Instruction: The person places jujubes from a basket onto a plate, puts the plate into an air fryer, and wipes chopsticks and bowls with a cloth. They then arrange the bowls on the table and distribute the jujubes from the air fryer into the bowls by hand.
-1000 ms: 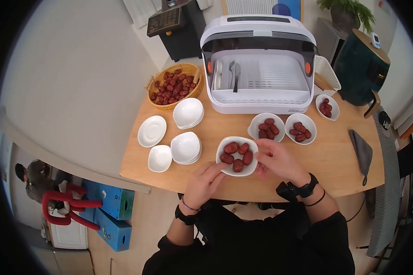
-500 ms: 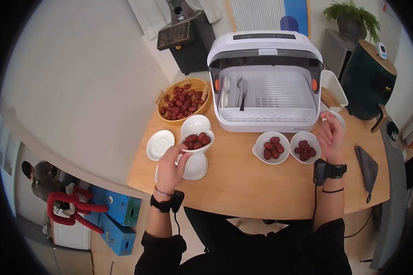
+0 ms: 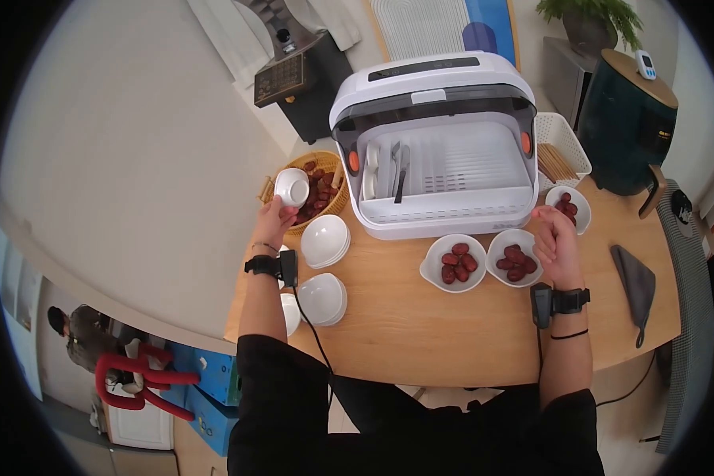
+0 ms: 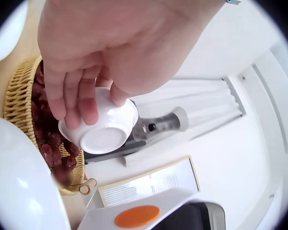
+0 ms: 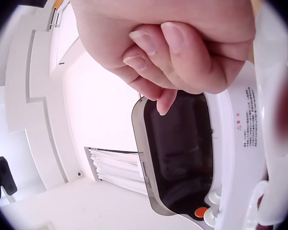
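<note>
My left hand [image 3: 272,225] grips a small white bowl [image 3: 293,187] by its rim, fingers on one side and thumb on the other. The bowl is tipped over the wicker basket [image 3: 331,211] of red dates [image 3: 320,190], its underside turned towards me. In the left wrist view, the bowl's foot ring [image 4: 104,140] shows and its inside is hidden. My right hand [image 3: 559,247] hovers beside a white bowl of dates [image 3: 497,244], fingers loosely curled and holding nothing. Left of that stands another bowl of dates [image 3: 431,266]; a third bowl [image 3: 581,208] is farther right.
Stacked white bowls [image 3: 325,238] and a second stack [image 3: 323,297] stand near my left forearm. A white dish cabinet [image 3: 444,213] with a raised dark lid fills the back. On the right are a white basket of chopsticks [image 3: 559,159], a green air fryer [image 3: 627,119] and a grey cloth [image 3: 633,285].
Both hands first held the bowl of dates at the table's front. The right hand let go and moved right; the left carried the bowl to the basket and tipped it over.
</note>
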{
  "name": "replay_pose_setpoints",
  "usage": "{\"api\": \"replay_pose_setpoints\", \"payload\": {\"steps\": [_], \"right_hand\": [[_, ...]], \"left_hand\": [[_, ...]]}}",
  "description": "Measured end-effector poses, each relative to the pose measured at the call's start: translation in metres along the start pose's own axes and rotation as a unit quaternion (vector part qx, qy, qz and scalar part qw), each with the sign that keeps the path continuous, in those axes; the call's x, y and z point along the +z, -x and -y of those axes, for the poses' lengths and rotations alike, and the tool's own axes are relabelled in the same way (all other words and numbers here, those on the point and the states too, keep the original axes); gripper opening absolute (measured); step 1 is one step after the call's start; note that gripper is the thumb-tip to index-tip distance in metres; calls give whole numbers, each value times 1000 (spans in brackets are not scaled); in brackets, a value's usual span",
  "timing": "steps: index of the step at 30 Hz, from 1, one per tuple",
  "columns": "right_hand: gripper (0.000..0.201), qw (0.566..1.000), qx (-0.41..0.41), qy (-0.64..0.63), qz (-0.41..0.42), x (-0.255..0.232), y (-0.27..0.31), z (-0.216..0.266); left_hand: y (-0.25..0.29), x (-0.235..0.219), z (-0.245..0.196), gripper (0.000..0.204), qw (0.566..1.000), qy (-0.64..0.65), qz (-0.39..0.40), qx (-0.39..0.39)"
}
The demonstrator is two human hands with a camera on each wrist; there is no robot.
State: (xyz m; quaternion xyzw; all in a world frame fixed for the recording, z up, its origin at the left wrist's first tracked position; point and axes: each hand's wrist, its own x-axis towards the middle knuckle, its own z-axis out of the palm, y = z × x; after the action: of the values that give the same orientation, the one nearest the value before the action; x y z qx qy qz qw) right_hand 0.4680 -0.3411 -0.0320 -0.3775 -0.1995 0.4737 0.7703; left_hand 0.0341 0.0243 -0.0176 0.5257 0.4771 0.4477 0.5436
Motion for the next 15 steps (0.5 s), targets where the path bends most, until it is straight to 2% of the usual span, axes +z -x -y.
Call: {"api": "replay_pose_setpoints", "payload": {"steps": [1,2,4,5,6,8,9,10,12,13,14,15], "right_hand": [[18,1000,1,0,-3,-1,0,1],[18,1000,-3,-1,1,-1,0,1],[18,1000,0,-3,5,-1,-1,-1],[18,1000,1,0,3,-1,-1,-2],[18,1000,3,2,3,0,-2,-3],[18,1000,9,9,4,3,-1,-4],[17,1000,10,14,2,5,-1,-5],[17,1000,13,15,7,6,-1,-7],[17,1000,10,17,0,6,0,-8],[17,1000,10,18,2,6,0,-8],[17,1000,10,18,1,5,0,-8],[17,1000,10,18,0,5,0,-9]], "left_hand": [[11,1,-4,33,999,-34,3,30],[24,0,-7,33,999,-35,3,27],[55,-7,-11,29,958,-230,-13,173],[72,-14,-9,24,948,-235,-4,216],[88,-19,-6,24,948,-236,-8,213],[125,-20,-7,23,896,-359,-33,257],[145,-18,-11,21,867,-424,-44,256],[160,-18,-12,21,868,-425,-49,253],[187,-20,-10,19,838,-467,-42,281],[201,-21,-7,17,851,-451,-42,267],[216,-21,-4,16,851,-435,-35,291],[231,-21,0,16,863,-428,-31,267]]}}
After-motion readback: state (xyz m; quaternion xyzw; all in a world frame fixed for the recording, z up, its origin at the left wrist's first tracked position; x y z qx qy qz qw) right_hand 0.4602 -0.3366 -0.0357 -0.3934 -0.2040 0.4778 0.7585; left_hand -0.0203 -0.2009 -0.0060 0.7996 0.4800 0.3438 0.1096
